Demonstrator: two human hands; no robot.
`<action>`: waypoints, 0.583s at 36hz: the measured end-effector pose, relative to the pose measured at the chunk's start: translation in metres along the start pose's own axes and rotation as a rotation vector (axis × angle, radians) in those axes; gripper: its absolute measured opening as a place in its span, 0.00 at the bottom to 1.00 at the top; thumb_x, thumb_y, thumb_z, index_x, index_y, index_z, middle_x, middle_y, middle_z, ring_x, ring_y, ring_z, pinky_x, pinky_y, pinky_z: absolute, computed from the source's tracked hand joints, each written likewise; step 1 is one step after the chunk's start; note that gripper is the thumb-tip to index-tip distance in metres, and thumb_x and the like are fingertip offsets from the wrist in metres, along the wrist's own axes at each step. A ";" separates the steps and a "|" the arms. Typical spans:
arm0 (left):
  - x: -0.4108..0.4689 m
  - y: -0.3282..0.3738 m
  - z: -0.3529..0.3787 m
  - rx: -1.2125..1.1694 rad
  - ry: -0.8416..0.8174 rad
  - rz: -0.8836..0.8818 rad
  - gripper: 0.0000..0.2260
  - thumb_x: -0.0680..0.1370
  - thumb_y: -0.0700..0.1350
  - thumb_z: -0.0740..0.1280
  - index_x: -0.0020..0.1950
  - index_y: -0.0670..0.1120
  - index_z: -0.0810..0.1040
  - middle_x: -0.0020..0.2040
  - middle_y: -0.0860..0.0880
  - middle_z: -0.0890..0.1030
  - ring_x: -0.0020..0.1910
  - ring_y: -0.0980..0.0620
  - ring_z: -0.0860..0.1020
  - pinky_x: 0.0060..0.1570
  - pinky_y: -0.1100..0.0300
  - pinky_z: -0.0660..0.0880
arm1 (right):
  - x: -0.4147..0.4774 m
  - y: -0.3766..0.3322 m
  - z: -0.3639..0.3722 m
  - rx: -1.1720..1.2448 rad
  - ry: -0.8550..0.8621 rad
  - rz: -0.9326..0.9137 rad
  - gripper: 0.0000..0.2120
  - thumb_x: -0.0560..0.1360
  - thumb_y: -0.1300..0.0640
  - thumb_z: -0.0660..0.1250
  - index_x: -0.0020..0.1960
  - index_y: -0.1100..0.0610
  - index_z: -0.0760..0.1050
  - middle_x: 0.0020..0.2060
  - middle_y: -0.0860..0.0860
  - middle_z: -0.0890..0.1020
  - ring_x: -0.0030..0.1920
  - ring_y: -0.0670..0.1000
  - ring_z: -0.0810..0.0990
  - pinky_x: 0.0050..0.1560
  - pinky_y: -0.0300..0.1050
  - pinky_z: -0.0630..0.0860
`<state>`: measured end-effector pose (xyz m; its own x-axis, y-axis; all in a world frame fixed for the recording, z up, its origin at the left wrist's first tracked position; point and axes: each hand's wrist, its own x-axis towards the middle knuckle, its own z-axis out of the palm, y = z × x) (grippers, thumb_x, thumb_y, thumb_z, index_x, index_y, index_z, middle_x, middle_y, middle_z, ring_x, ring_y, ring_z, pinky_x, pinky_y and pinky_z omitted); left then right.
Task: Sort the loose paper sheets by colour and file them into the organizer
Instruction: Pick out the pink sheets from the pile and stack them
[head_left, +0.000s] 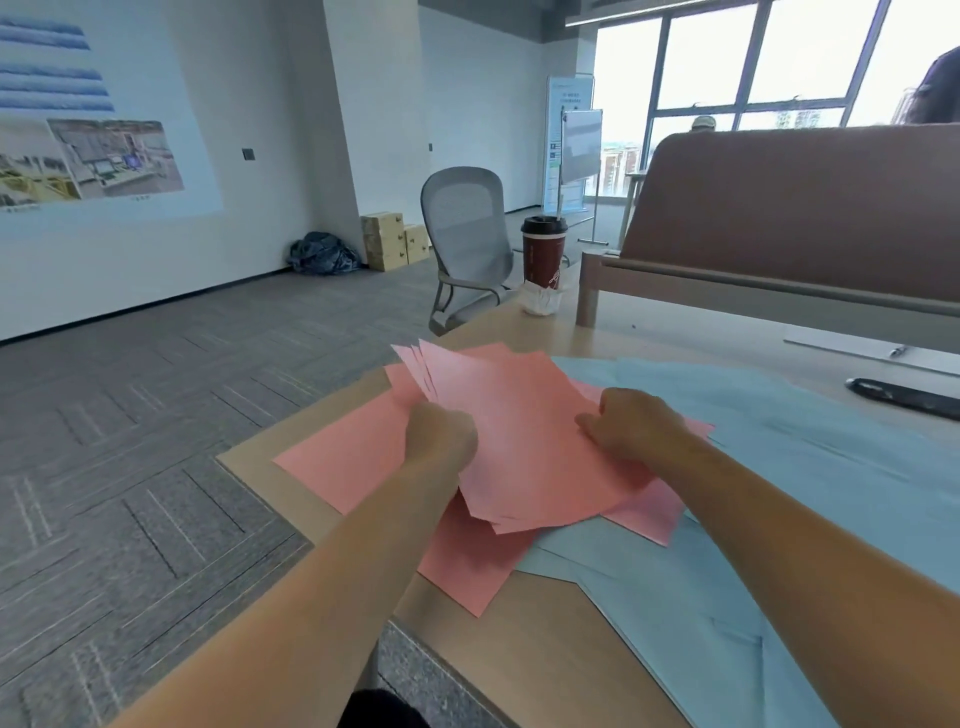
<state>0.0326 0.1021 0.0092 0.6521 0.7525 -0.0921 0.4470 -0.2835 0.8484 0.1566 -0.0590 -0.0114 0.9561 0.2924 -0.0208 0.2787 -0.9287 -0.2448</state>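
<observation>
Two colours lie mostly parted on the desk (519, 675): the left hand (441, 434) and right hand (639, 426) both grip a fanned pink bundle (530, 457) over more pink sheets (337, 467), blue sheets (805, 467) spread alongside. Filing looks unstarted; no organizer shows.

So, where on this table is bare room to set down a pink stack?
Bare table lies beyond the pink sheets, up to the coffee cup and the brown partition. A smaller patch is at the near edge, beside the blue sheets. The middle is crowded: left hand and right hand hold pink sheets.
</observation>
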 end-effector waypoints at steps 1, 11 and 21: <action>0.002 -0.001 0.001 0.018 -0.011 0.023 0.16 0.82 0.36 0.56 0.68 0.33 0.70 0.66 0.36 0.75 0.64 0.40 0.75 0.46 0.60 0.67 | 0.003 0.003 0.000 0.002 0.002 0.006 0.21 0.78 0.39 0.59 0.59 0.54 0.75 0.56 0.53 0.80 0.56 0.57 0.77 0.59 0.54 0.76; 0.010 -0.003 0.004 -0.070 -0.077 0.085 0.18 0.77 0.36 0.60 0.67 0.38 0.71 0.62 0.40 0.76 0.61 0.42 0.75 0.52 0.60 0.67 | 0.012 0.017 -0.003 -0.099 0.092 0.180 0.13 0.78 0.59 0.58 0.61 0.58 0.74 0.61 0.58 0.73 0.62 0.60 0.72 0.62 0.55 0.70; 0.019 -0.001 0.021 -0.118 -0.109 0.097 0.17 0.75 0.34 0.60 0.65 0.39 0.71 0.58 0.42 0.77 0.52 0.45 0.73 0.51 0.58 0.69 | 0.028 0.023 -0.009 -0.034 0.095 0.253 0.08 0.79 0.57 0.60 0.53 0.57 0.77 0.57 0.57 0.78 0.59 0.60 0.76 0.60 0.52 0.71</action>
<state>0.0577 0.1046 -0.0040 0.7538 0.6546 -0.0576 0.3086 -0.2752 0.9105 0.1905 -0.0746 -0.0088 0.9995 0.0292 0.0141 0.0316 -0.9771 -0.2103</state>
